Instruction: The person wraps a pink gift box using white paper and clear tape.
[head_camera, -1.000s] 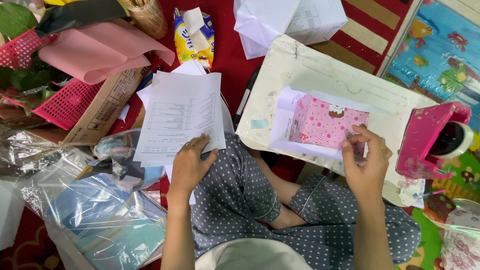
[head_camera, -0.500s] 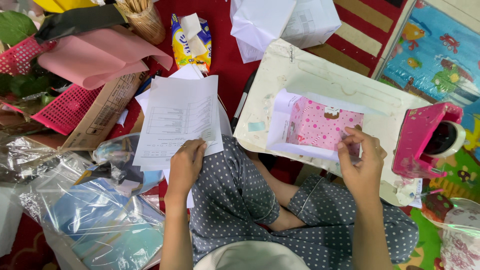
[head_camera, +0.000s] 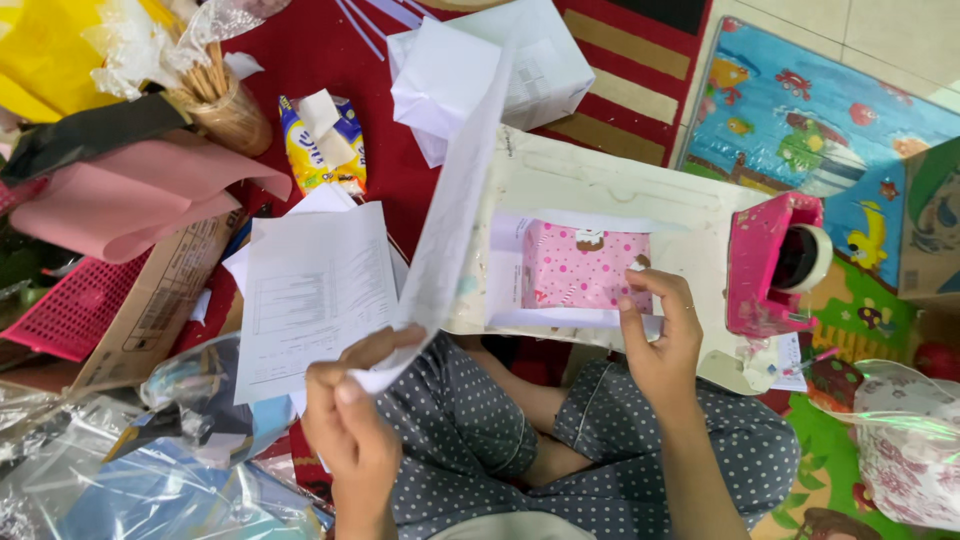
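My left hand (head_camera: 350, 425) grips the lower corner of a white sheet of paper (head_camera: 455, 210) and holds it lifted, edge-on, above my lap. Left of it a stack of printed sheets (head_camera: 310, 295) lies on the floor. My right hand (head_camera: 660, 340) rests its fingers on the right edge of a pink patterned package (head_camera: 580, 265), which lies on white paper on a cream lap table (head_camera: 600, 185). My legs in grey dotted trousers (head_camera: 470, 440) are folded under the table.
A pink tape dispenser (head_camera: 770, 265) stands at the table's right end. Folded white papers (head_camera: 490, 65), a yellow tissue pack (head_camera: 320, 140), pink paper rolls (head_camera: 130, 195), a pink basket (head_camera: 70, 315), a cardboard box (head_camera: 160, 300) and clear plastic bags (head_camera: 130, 480) crowd the red rug.
My left hand has picked the top sheet off the paper stack and raised it toward the table. My right hand stays on the pink package.
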